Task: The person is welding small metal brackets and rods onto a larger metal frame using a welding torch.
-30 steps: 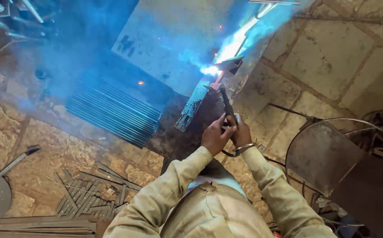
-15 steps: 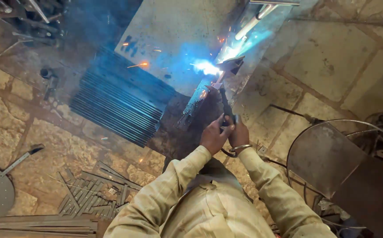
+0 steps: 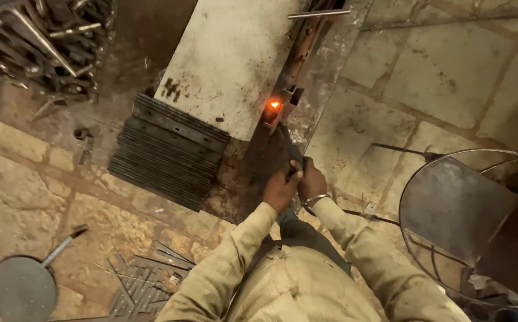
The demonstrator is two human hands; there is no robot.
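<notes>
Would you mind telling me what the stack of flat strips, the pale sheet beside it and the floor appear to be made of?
The stack of flat strips looks like dark, uncoated steel: thin, even edges with a dull grey sheen. The pale sheet seems to be metal plate, matt and rust-spotted, though its whitish surface leaves that open. The floor looks like rough tan stone slabs with visible joints.

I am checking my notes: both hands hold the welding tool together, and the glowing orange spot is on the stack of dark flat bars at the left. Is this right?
Not quite. In the head view the glowing orange spot is on the rusty steel bar beside the pale sheet, not on the stack of dark flat bars. The left hand and right hand do grip the tool together.
</notes>
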